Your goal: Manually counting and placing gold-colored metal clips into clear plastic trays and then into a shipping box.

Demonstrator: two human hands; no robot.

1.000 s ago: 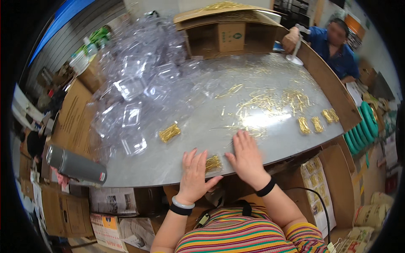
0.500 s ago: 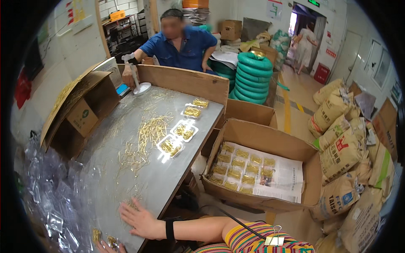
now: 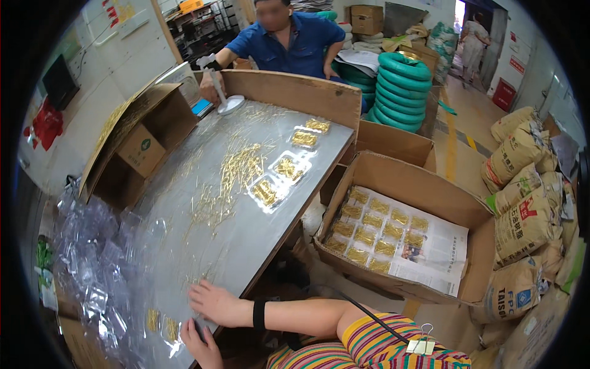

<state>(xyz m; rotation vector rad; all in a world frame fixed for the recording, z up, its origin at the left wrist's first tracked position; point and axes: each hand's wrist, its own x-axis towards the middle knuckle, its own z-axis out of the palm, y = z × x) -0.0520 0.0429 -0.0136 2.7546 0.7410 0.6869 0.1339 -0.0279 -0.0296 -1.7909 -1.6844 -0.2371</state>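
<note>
My right hand (image 3: 216, 304) lies low on the grey tabletop (image 3: 178, 246), fingers stretched out over a few thin gold pins (image 3: 200, 277). Just below it, at the near edge, my left hand (image 3: 201, 347) has its fingers and thumb apart and holds nothing that I can see. Next to its fingertips lie two small clear plastic packs of gold pins: one closer (image 3: 171, 329), one farther left (image 3: 153, 320). A loose heap of long gold pins (image 3: 241, 165) spreads over the table's middle. Several filled clear trays (image 3: 267, 192) line the right edge.
Clear plastic trays (image 3: 98, 264) pile up at the left. Right of the table, an open carton (image 3: 424, 190) holds rows of gold packs on newspaper. Across the table a person (image 3: 286, 46) grips a white stand (image 3: 228, 104). Green coils (image 3: 399, 92) and sacks (image 3: 525, 221) stand beyond.
My left hand has come further into view, moving right beside my right hand and away from the small packs. My right hand's fingers are closer together. The whole view has shifted.
</note>
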